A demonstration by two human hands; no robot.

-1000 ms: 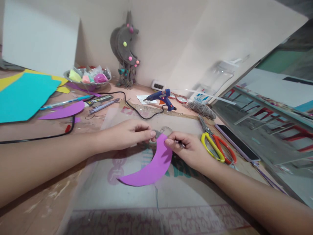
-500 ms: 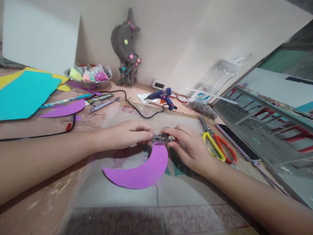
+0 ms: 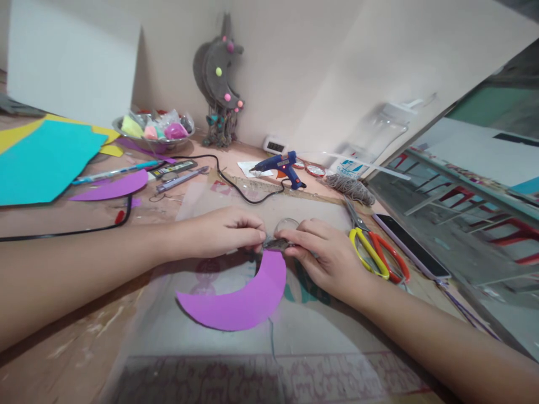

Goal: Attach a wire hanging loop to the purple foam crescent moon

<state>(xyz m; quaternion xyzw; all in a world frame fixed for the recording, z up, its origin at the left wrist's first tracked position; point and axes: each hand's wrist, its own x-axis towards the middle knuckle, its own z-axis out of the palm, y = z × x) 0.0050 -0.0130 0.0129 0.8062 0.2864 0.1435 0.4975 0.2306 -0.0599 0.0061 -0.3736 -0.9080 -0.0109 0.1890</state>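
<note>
A purple crescent moon cutout (image 3: 240, 306) is held over the work mat, its upper tip covered in grey yarn (image 3: 275, 244). My left hand (image 3: 229, 231) pinches that grey tip from the left, fingers curled closed. My right hand (image 3: 326, 252) is closed on the tip's other side, thumb and forefinger pressed at the yarn. A thin loop of yarn (image 3: 288, 221) curves up above the right fingertips. What lies between the left fingertips is partly hidden. A loose strand (image 3: 273, 336) lies below the crescent.
Behind my hands lies a blue glue gun (image 3: 278, 165) with a black cord. To the right are scissors (image 3: 368, 247), a phone (image 3: 410, 244) and a grey yarn skein (image 3: 350, 189). A bowl (image 3: 155, 141), pens and coloured sheets (image 3: 46, 163) occupy the left. A decorated grey moon (image 3: 217, 73) hangs behind.
The crescent has tilted, its upper tip dropping slightly. My right fingers have shifted at the wrapped tip, and the yarn loop now shows above them. My left hand stays almost where it was.
</note>
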